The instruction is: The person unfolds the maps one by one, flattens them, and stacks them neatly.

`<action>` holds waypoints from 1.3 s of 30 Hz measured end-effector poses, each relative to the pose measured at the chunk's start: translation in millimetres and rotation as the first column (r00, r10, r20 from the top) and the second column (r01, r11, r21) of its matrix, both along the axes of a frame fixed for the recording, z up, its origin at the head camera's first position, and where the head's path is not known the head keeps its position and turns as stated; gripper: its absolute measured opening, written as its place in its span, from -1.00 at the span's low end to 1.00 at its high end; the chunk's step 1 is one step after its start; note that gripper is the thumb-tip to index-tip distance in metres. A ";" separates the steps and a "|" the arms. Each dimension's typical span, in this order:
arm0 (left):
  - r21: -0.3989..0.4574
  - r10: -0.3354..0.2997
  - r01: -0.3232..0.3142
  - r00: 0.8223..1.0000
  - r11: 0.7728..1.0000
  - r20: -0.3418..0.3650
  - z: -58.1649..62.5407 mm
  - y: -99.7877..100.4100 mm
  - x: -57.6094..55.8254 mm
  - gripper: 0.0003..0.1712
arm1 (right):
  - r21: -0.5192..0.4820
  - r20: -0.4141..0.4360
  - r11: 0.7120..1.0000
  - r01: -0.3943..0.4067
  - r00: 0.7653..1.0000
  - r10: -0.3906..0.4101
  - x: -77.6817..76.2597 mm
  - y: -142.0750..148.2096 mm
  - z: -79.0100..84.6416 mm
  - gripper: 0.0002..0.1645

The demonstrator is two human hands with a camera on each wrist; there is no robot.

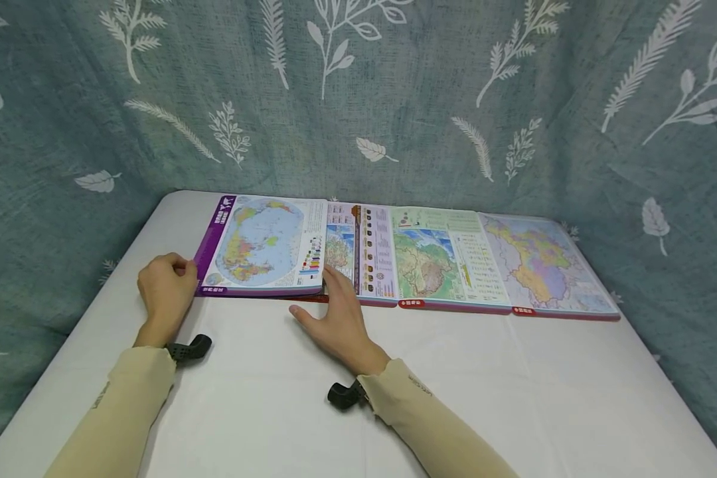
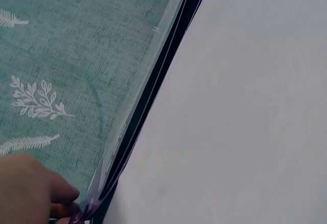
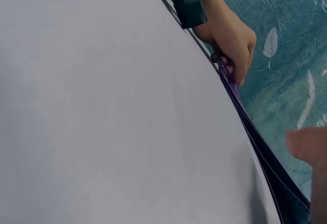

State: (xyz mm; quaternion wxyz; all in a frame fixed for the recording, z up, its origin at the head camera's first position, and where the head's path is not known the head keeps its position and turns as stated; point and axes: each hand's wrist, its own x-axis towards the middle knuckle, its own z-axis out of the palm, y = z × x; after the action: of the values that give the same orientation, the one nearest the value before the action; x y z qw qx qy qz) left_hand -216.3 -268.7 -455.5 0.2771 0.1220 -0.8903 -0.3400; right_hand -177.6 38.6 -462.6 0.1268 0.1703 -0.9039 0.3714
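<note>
A fold-out map lies along the far side of the table, its world-map panel (image 1: 265,242) at the left with a purple border. Under that panel's right side, several more panels stretch rightward, among them a green-and-blue relief map (image 1: 427,265). My left hand (image 1: 166,289) pinches the purple left edge with curled fingers; the left wrist view shows this hand (image 2: 30,191) at its lower left corner. At the world-map panel's lower right corner, my right hand (image 1: 340,325) touches the edge with extended fingers, its thumb held apart. Some right fingertips are hidden.
A white tabletop (image 1: 275,418) spreads in front of the map. Right behind it hangs a teal curtain (image 1: 394,119) with white leaf prints, which also runs down both sides. The rightmost panel (image 1: 550,265) reaches close to the table's right edge.
</note>
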 end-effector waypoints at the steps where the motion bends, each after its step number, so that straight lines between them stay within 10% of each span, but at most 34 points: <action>1: -0.005 -0.009 0.009 1.000 1.000 -0.004 0.1 0.7 0.0 -0.74 | -0.002 -0.011 1.000 0.002 1.000 -0.002 0.1 1.7 -0.1 0.05; 39: -0.087 -0.280 0.278 0.960 0.957 -0.015 -3.6 39.2 3.9 -0.82 | 0.011 -0.021 0.998 0.056 0.998 -0.056 13.4 67.9 1.5 -0.06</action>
State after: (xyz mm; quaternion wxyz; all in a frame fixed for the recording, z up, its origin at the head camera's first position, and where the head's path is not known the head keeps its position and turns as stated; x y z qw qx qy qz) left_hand -212.4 -229.5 -459.1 0.2433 -0.0212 -0.9084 -0.3395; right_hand -164.2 106.6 -461.1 0.1457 0.1496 -0.9089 0.3608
